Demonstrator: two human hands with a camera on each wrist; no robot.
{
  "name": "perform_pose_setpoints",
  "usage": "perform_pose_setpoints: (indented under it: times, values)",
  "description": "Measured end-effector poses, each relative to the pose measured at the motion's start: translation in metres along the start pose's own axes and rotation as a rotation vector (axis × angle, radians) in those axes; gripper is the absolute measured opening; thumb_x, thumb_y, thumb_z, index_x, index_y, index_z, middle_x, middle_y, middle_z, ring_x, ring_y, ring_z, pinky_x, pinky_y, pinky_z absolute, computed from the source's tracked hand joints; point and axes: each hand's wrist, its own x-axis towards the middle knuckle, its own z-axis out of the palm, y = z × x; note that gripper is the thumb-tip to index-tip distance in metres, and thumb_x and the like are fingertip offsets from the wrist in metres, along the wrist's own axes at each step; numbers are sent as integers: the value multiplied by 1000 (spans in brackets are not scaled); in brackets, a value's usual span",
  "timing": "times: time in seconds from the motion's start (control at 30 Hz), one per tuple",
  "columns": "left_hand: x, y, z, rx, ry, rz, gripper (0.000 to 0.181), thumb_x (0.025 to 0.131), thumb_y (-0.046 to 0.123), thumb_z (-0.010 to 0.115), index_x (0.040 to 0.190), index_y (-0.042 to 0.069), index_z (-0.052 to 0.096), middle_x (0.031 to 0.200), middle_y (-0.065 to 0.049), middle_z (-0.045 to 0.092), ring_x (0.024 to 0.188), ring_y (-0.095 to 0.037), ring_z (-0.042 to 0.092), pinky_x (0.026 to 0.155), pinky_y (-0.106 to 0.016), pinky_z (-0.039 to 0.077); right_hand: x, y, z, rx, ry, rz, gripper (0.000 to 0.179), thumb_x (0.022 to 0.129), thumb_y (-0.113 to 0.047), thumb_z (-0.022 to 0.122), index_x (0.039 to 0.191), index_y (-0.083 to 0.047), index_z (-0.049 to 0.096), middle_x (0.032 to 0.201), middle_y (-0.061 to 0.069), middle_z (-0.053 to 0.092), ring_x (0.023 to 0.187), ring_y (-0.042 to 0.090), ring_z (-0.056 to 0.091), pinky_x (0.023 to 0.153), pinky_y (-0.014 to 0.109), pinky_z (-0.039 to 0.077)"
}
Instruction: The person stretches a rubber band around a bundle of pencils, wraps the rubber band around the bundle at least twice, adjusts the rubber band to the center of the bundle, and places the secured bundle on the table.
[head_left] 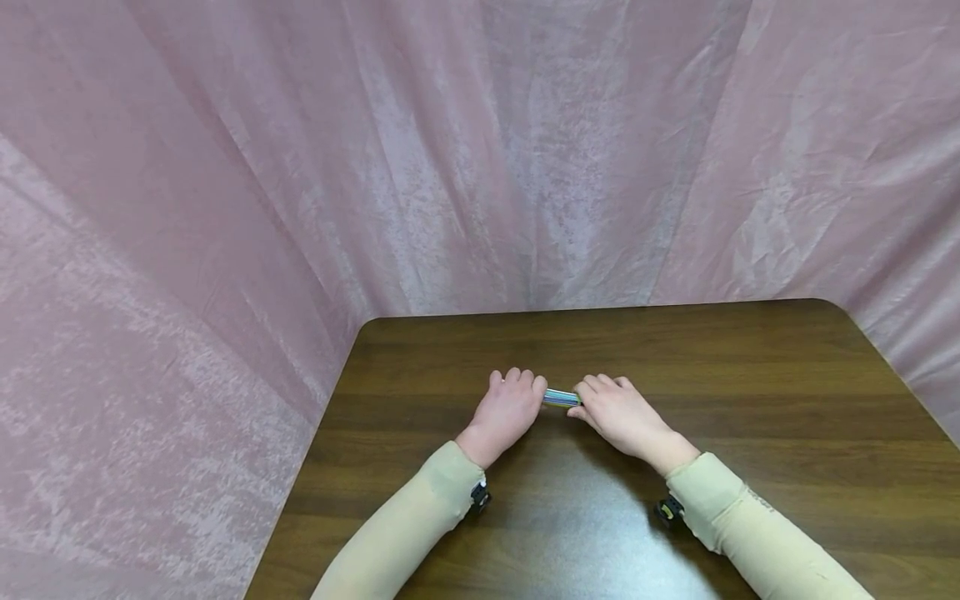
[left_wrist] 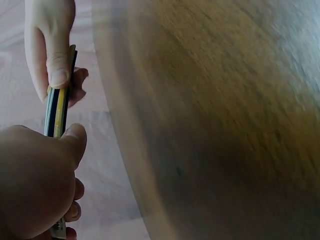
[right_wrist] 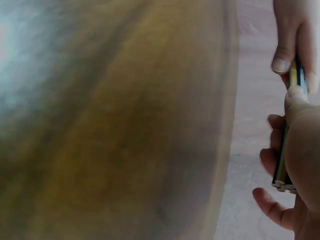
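Both hands grip one slim bundle of pencils (head_left: 561,398) over the middle of the table. My left hand (head_left: 508,412) wraps its left part, and my right hand (head_left: 618,415) holds the right part, leaving a short striped stretch between them. In the left wrist view, black, yellow and pale blue sides show on the pencils (left_wrist: 57,112), with the left thumb lying along them. Several blunt pencil ends (right_wrist: 283,186) stick out below the right palm in the right wrist view. Most of the bundle's length is hidden inside the fingers.
The dark brown wooden table (head_left: 675,350) has rounded far corners. Behind it and at its sides hang pink velvet curtains (head_left: 525,167). A small black device (head_left: 480,497) sits at the left cuff, and another black device (head_left: 669,510) at the right one.
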Motion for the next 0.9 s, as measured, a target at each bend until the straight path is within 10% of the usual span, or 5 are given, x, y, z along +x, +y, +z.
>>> perform_pose_setpoints:
  times: [0.33,0.6,0.9]
  values:
    - [0,-3,-3,-204,-115,7,36,102,51,63,106,15,60,94,0,67,84,-20,63,67,-35,43,-10,10,-3,79,-15,61,40,96,-44,79,120,-13,71,107,-2,71,100,23,69,88,52,51]
    - [-1,2,-1,-141,-46,25,40,99,57,63,101,17,60,88,2,65,77,-18,60,62,-32,33,-7,10,3,-40,33,-83,25,100,-34,77,104,-13,65,90,-3,63,84,22,65,74,43,48]
    - [-1,9,0,-85,-37,30,40,101,58,61,100,18,59,88,2,64,76,-17,59,62,-32,32,-7,5,6,-54,15,-70,24,101,-34,75,104,-13,63,92,-2,62,88,23,64,77,44,48]
